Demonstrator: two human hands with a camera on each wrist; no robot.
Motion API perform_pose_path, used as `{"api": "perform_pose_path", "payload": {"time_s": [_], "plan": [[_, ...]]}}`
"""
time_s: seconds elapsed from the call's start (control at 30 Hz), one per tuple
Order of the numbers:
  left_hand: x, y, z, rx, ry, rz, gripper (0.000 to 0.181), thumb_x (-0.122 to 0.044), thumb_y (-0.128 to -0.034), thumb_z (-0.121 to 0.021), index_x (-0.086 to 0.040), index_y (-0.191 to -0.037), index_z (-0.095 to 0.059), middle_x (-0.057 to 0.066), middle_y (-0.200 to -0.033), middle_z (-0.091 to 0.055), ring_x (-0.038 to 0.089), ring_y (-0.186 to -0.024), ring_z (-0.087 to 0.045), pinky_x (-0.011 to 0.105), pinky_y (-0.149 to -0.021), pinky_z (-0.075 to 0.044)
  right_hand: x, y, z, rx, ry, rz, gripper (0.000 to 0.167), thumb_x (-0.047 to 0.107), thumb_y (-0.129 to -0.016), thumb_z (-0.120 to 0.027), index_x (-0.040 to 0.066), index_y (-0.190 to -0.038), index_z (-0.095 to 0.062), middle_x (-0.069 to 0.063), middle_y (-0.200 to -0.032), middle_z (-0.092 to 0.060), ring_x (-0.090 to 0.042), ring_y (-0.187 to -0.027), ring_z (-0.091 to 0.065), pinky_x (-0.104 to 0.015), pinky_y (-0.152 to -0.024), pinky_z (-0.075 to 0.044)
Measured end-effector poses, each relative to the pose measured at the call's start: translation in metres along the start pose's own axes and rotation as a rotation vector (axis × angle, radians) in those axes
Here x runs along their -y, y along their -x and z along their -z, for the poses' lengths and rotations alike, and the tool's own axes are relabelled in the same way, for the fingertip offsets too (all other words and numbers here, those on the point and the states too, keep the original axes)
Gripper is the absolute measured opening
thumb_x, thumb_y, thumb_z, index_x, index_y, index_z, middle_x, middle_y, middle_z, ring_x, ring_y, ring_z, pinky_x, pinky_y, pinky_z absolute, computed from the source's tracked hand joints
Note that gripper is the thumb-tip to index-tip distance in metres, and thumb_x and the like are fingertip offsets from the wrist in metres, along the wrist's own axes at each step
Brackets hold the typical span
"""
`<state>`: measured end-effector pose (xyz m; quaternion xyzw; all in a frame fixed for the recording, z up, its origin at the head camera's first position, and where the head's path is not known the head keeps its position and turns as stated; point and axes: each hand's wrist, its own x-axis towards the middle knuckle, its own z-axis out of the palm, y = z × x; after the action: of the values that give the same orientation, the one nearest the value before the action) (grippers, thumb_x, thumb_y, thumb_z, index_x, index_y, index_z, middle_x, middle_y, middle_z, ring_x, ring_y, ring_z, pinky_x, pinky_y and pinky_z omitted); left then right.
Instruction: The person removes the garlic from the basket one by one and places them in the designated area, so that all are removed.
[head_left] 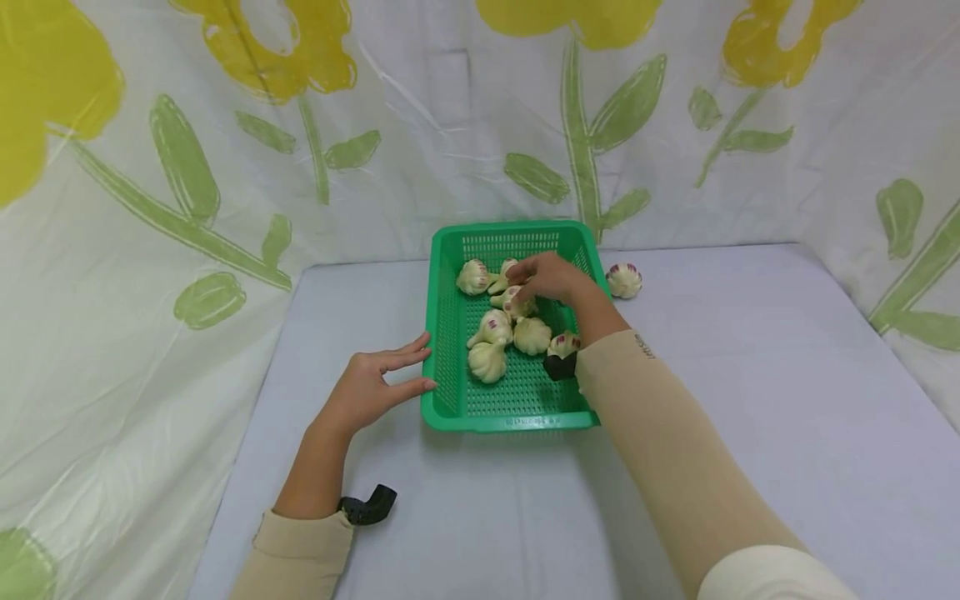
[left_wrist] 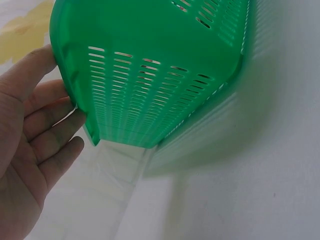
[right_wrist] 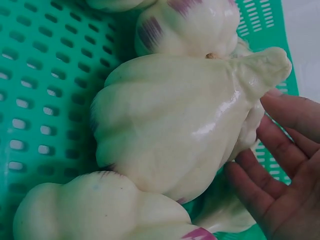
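A green slotted basket (head_left: 513,423) holds several garlic bulbs (head_left: 487,362), pale with purple streaks. My left hand (head_left: 369,390) touches the basket's left rim with straight fingers; in the left wrist view the same hand (left_wrist: 37,130) rests its fingertips along the rim of the basket (left_wrist: 145,30). Inside the basket, over the bulbs at the back right, is my right hand (head_left: 553,279). The right wrist view shows that hand (right_wrist: 280,165) with its fingers at a bulb behind a large garlic bulb (right_wrist: 165,120); whether it grips one, I cannot tell.
One more garlic bulb (head_left: 624,281) lies on the white table (head_left: 750,375), just outside the basket's back right corner. Behind the table hangs a white sheet (head_left: 420,167) printed with yellow flowers. A black wrist device (head_left: 369,505) is on the left wrist.
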<state>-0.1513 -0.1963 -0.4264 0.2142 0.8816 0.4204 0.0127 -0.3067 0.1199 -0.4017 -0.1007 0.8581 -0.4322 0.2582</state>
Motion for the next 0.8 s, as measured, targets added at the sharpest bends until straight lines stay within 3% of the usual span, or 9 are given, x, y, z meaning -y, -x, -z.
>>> {"api": "perform_pose_path", "payload": {"time_s": [0.27, 0.8], "plan": [[0.0005, -0.0001, -0.0008, -0.003, 0.005, 0.001, 0.055, -0.038, -0.081, -0.08, -0.014, -0.129, -0.066, -0.008, -0.14, -0.056, 0.018, -0.129, -0.055, 0.04, -0.102, -0.049, 0.0007, 0.0002, -0.0008, 0.022, 0.06, 0.021, 0.054, 0.006, -0.087, -0.073, 0.007, -0.139, -0.056, -0.012, -0.14, -0.057, -0.03, -0.136, -0.046, -0.046, -0.108, -0.043], [-0.0021, 0.0002, -0.0001, -0.006, 0.007, -0.001, 0.055, -0.036, -0.0807, -0.081, -0.013, -0.129, -0.066, -0.005, -0.14, -0.056, 0.021, -0.128, -0.056, 0.042, -0.101, -0.05, -0.0035, -0.0036, -0.0023, 0.069, 0.173, 0.024, 0.055, 0.018, -0.088, -0.074, 0.011, -0.14, -0.056, -0.009, -0.144, -0.055, -0.031, -0.136, -0.046, -0.046, -0.109, -0.042]]}}
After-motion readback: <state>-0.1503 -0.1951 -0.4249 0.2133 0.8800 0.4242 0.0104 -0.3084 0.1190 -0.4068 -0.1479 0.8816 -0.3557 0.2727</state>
